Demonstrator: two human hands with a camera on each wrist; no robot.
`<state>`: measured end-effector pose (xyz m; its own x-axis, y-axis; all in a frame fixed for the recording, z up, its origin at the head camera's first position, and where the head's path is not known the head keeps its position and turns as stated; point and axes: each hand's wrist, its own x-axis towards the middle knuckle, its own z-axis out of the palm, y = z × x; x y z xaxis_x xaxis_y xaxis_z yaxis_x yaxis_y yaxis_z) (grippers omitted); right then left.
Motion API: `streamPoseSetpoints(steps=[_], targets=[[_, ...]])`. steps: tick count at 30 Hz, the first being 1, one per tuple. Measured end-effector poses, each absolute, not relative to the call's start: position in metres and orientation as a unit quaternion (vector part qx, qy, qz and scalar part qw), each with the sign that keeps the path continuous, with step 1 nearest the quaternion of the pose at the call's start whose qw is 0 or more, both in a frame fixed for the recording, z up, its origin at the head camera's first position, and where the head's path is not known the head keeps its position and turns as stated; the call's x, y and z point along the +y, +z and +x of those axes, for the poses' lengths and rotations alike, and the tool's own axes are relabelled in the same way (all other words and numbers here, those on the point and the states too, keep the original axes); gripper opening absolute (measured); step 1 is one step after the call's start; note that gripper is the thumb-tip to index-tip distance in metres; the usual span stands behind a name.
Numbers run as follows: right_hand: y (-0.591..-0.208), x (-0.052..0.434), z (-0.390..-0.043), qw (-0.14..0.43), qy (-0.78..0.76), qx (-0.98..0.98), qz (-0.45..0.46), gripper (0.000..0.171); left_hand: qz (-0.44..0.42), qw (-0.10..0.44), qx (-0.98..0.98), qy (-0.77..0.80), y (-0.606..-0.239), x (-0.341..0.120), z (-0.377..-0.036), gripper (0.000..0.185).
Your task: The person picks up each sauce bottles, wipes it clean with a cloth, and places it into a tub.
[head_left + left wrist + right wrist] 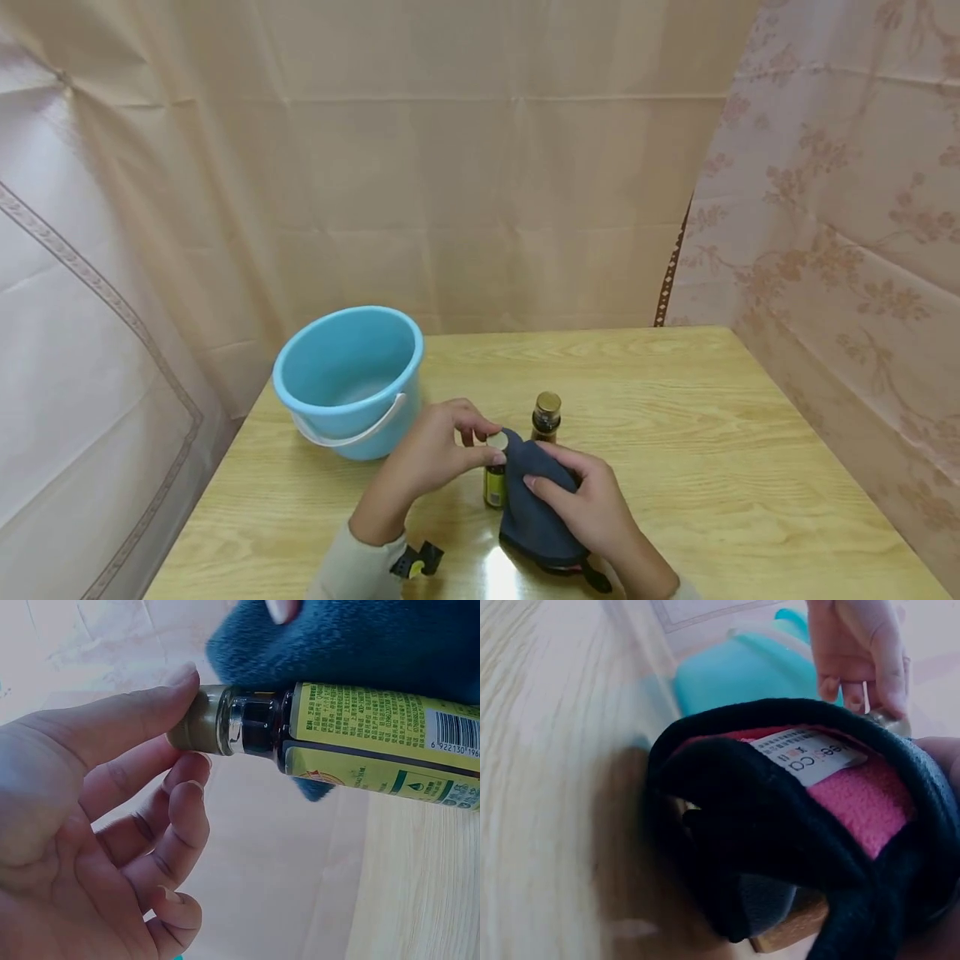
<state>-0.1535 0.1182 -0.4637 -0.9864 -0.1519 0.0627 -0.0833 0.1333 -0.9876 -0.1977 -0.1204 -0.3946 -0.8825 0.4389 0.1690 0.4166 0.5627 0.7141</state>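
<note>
My left hand (442,454) pinches the gold cap of a small dark glass bottle (495,490) between thumb and fingers. In the left wrist view the bottle (382,742) carries a yellow-green label with a barcode. My right hand (588,496) grips a dark blue fleecy fabric piece (543,504), shaped like a pouch or hat, right beside the bottle. The right wrist view shows the black-trimmed opening, pink lining (866,814) and a white tag (810,755) inside. A second bottle with a gold cap (548,403) stands behind the fabric, its lower part hidden.
On the left of the wooden table (675,400) stands a light blue bucket (382,429) with a white handle. Beige curtains (480,167) hang behind the table, and a flowered cloth (847,250) is at the right.
</note>
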Motion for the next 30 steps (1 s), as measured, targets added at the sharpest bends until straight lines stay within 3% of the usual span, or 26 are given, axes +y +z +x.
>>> streamPoseSetpoints(steps=[17,30], targets=[[-0.488,0.128,-0.170,0.067,-0.607,0.787,-0.087,0.036,0.249,0.006,0.883,0.398,-0.392,-0.123,-0.202,0.029],[-0.475,0.127,-0.154,-0.061,-0.649,0.741,-0.159,0.045,0.253,0.010,0.887,0.387,-0.395,-0.121,-0.197,0.030]])
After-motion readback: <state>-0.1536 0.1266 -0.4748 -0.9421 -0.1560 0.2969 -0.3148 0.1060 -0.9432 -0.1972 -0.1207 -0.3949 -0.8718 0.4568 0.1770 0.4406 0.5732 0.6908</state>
